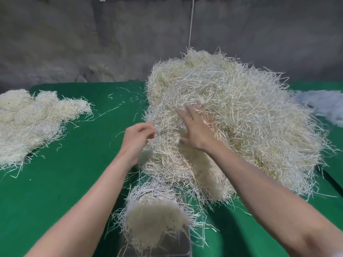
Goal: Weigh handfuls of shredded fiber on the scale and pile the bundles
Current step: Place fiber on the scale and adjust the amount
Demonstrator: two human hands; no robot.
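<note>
Head view: a bench (65,182) covered in green cloth stands in front of a rough grey wall (74,43), and a pale cord (191,25) hangs down the wall behind it. A big heap of shredded fiber (232,117), cream and straw-coloured, fills the middle and right of the bench and reaches nearly to the far edge. The left hand (138,136) is at the heap's left flank. Its fingers are curled in with the thumb against the fingertips, pinching a few strands that stick out there. The right hand (194,130) lies on the near slope of the heap, palm down and fingers spread wide among the strands; the fingertips are blurred.

At the near edge, between the two forearms, stands a grey metal scale (178,243). A bundle of fiber (156,216) sits on it, spilling over its sides and hiding most of its top. The bundle's far end is just beside the foot of the heap.

A low pile of bundles (27,123) lies along the left edge, well apart from the heap, with loose strands scattered on the cloth between them. Some crumpled white material (324,106) lies at the right edge, behind the heap
</note>
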